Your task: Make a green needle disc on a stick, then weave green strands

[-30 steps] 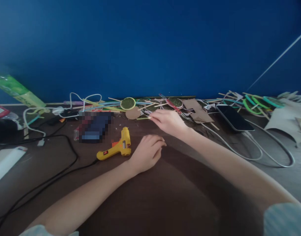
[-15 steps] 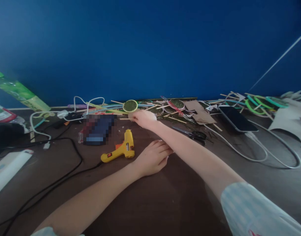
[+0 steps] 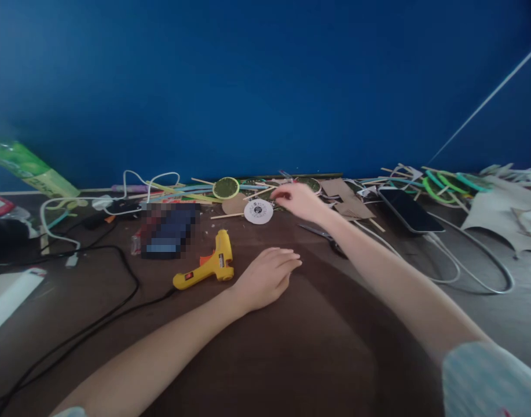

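Observation:
My left hand (image 3: 267, 277) lies palm down on the dark tabletop, fingers stretched out, with nothing seen in it. Just left of it is a yellow hot glue gun (image 3: 208, 263) with an orange trigger and a black cord. My right hand (image 3: 302, 200) hovers at the edge of the craft pile, fingers loosely bent and apart, holding nothing that I can see. Close to its fingertips is a white round disc (image 3: 259, 212) with dark print. Behind that disc are a brown cardboard circle (image 3: 235, 205) and a green round piece with a pale rim (image 3: 226, 187).
Scissors (image 3: 317, 230) lie partly under my right forearm. A phone (image 3: 410, 209) with a white cable sits at the right, near cut cardboard (image 3: 493, 211). On the left are a green-labelled bottle (image 3: 35, 165), cables and a blurred-out dark object (image 3: 169, 229). A blue wall rises behind.
My right hand has moved to the right, and the white printed disc now shows lying beside the cardboard circle. My left hand stays on the table; the view has shifted slightly.

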Available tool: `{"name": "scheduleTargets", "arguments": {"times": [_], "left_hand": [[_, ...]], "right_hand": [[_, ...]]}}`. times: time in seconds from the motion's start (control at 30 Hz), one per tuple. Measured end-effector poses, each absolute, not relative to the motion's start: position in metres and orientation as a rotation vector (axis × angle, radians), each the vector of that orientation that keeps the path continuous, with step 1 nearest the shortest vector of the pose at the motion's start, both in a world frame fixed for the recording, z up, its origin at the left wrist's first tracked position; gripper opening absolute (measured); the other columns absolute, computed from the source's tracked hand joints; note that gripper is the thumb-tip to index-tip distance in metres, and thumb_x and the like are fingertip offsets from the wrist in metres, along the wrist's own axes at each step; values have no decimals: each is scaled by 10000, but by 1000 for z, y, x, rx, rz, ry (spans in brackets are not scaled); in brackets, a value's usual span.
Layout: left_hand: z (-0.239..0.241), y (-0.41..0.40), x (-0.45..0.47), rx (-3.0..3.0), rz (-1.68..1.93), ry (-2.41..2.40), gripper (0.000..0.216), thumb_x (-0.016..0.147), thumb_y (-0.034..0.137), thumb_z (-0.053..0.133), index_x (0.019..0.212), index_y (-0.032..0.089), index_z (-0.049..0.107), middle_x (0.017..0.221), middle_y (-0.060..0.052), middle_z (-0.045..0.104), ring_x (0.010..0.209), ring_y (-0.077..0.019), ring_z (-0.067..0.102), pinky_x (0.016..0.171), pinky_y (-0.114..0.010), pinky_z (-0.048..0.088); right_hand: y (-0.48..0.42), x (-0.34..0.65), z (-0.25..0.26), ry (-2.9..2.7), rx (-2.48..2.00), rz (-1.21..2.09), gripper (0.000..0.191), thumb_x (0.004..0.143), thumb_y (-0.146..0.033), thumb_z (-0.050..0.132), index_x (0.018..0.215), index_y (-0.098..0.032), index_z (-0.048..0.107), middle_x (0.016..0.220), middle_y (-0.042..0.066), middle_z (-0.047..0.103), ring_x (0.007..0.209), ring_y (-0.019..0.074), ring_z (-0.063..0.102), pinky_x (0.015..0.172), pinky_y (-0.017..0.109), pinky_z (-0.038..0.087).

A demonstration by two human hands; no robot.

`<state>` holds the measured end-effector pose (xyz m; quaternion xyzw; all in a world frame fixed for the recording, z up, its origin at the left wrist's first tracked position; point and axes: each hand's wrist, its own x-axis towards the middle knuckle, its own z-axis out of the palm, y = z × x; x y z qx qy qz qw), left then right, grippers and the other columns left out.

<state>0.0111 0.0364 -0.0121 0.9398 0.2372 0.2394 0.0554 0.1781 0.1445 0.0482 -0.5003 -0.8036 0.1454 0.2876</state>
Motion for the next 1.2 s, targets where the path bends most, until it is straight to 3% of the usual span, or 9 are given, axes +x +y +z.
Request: {"name": "scheduleTargets", "arguments": {"times": [0.2,0.43,0.67,0.97,1.2], "left_hand": [[-12,38,13,2803,777,865,298,830,66,414,1076,122,573,1100,-90,646,1066,-204,567,940,-401,463],[-10,38,13,2782,764,913,284,830,65,429,1059,113,591,1078,-90,654,1040,-212,576,913,-395,480],[-11,38,12,2783,785,895,275,831,67,431,1052,114,588,1055,-92,656,1022,-206,577,904,-387,478],[-10,38,13,2797,797,877,261,834,63,429,1032,100,594,1034,-89,662,997,-212,584,890,-388,482],[-9,38,13,2754,762,921,263,836,79,431,1038,136,591,1055,-79,656,1010,-209,581,891,-404,479]], "right_hand": [[142,260,37,-1937,-1743,393,161,745,-166,551,824,-171,692,795,48,702,726,165,631,694,277,467],[145,252,13,-2023,-1866,333,200,733,-187,569,905,-174,670,885,74,676,782,196,600,681,295,423],[154,254,24,-2166,-1882,470,300,668,-208,640,965,-167,621,728,10,624,635,139,567,573,240,390],[156,250,16,-2165,-1825,453,39,683,-195,602,662,-189,570,627,-2,574,565,130,499,550,251,348],[161,263,13,-1884,-1765,408,117,738,-270,565,768,-161,591,817,72,650,719,169,569,652,281,409]]}}
